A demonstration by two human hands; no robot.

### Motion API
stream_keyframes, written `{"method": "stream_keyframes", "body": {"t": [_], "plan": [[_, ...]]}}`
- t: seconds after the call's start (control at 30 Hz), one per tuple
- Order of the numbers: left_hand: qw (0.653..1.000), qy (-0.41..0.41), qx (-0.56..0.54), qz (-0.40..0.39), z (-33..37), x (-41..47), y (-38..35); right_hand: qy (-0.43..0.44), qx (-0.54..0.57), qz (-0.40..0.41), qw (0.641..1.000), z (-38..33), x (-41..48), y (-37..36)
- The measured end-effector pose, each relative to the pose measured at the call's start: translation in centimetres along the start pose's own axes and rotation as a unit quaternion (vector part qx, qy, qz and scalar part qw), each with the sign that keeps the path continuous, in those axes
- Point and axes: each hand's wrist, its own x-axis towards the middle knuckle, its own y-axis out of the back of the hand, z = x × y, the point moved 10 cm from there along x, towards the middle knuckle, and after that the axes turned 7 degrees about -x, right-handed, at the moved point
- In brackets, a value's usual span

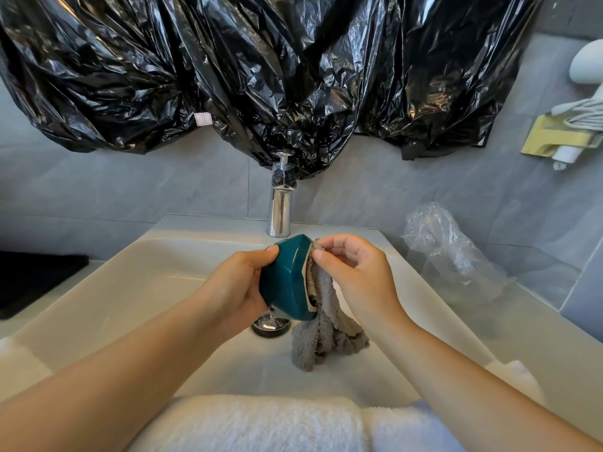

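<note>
My left hand (241, 282) grips a teal faceted cup (287, 278), tipped on its side above the white sink basin (137, 288), its mouth facing right. My right hand (355, 272) pinches a grey fluffy cloth (326, 318) at the cup's rim. Part of the cloth goes into the cup's mouth. The rest hangs down and bunches on the basin floor.
A chrome tap (280, 210) stands behind the cup and a round drain (270, 324) lies below it. Black plastic bags (261, 66) cover the wall above. A clear plastic bag (450, 252) lies at the right; white towels (261, 425) drape the sink's front edge.
</note>
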Motion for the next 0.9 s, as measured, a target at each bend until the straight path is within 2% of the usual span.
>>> {"method": "stream_keyframes", "body": {"t": [0.17, 0.33, 0.5, 0.67, 0.8, 0.9], "plan": [[1.000, -0.011, -0.027, 0.010, 0.3, 0.0, 0.4, 0.035, 0.026, -0.073, 0.996, -1.6, -0.6, -1.4], [0.997, -0.024, -0.066, 0.030, 1.1, -0.2, 1.5, 0.043, -0.036, -0.168, 0.984, -1.9, -1.6, -3.3], [0.995, -0.031, -0.085, 0.039, 1.4, -0.2, 1.7, -0.020, -0.107, -0.132, 0.985, 0.6, -1.2, -2.6], [0.998, -0.008, -0.056, 0.016, 0.5, -0.3, 0.8, -0.065, -0.106, -0.049, 0.991, 2.0, -0.1, -0.9], [1.000, 0.007, -0.029, 0.001, 0.0, -0.2, 0.1, -0.026, -0.074, -0.008, 0.997, 0.6, 0.3, -0.5], [0.999, 0.007, -0.050, 0.013, 0.0, 0.0, 0.7, 0.035, -0.042, -0.064, 0.996, -1.3, -0.4, -1.8]]}}
